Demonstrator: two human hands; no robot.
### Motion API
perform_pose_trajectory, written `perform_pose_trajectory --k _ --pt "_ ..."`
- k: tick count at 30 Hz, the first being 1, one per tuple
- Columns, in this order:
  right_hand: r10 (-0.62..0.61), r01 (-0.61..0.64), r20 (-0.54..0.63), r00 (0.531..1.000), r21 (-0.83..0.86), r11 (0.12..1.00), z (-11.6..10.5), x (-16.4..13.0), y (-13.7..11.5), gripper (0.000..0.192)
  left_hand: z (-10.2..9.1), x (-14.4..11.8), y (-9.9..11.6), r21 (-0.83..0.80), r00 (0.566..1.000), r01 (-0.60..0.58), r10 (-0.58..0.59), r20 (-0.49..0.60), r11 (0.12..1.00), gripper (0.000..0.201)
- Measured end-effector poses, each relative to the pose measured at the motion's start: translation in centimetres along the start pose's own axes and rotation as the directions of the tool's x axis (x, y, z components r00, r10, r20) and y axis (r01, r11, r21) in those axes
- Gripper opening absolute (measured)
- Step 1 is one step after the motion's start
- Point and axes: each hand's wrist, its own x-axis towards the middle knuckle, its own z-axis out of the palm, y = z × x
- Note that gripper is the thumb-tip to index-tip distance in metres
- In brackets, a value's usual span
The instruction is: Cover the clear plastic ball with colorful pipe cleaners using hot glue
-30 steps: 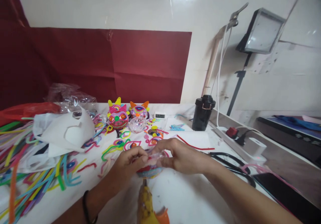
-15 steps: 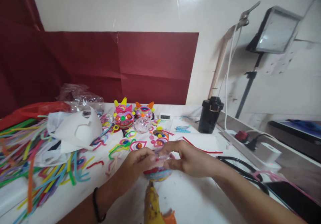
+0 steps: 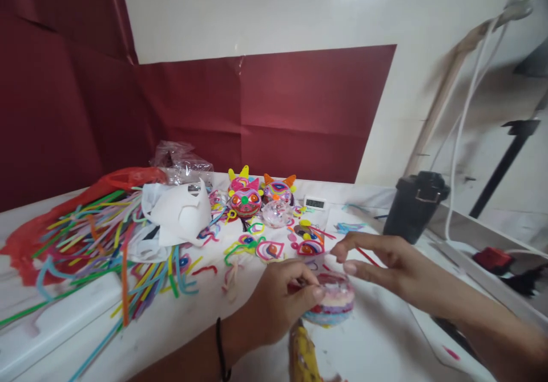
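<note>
Striped dome [image 3: 338, 306]: left hand [image 3: 282, 293] grips near side; right hand [image 3: 387, 265] above, fingertips narrowly parted, hold unclear. Surface work apparently underway; next move calls for steady left grip.

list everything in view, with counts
ball: one, striped, front
tool: one, yellow, front
heads: at least two, multicoloured, back
bauble: one, clear, centre
clock: one, white, back
flask: one, black, right
pipe cleaners: many, mixed, left
cutout: one, white, left
bag: one, red, left
wrap: some, clear, back
eye pieces: several, multicoloured, centre
sheeting: uncertain count, maroon, wall
plug: one, red, right
table: one, white, underneath
left grip: one, bare, on ball
right grip: one, bare, beside ball
</note>
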Motion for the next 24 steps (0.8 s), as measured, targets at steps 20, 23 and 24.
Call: perform_pose_trajectory --k 20,23,24 --pt "-0.055 0.053 -0.051 0.997 -0.033 0.998 5.6 6.3 1.9 0.021 -9.7 0.7 2.3 -0.354 0.734 -0.413 0.076 -0.675 0.839 0.015" --pt "-0.115 0.131 0.079 0.99 -0.236 0.963 8.1 9.9 0.6 0.023 -11.3 0.3 2.4 -0.305 0.63 -0.491 0.091 -0.771 0.816 0.015" --pt "-0.126 0.147 0.096 0.987 -0.256 0.955 9.0 11.2 0.3 0.023 -11.8 0.1 2.5 -0.296 0.613 -0.519 0.108 -0.783 0.802 0.017"
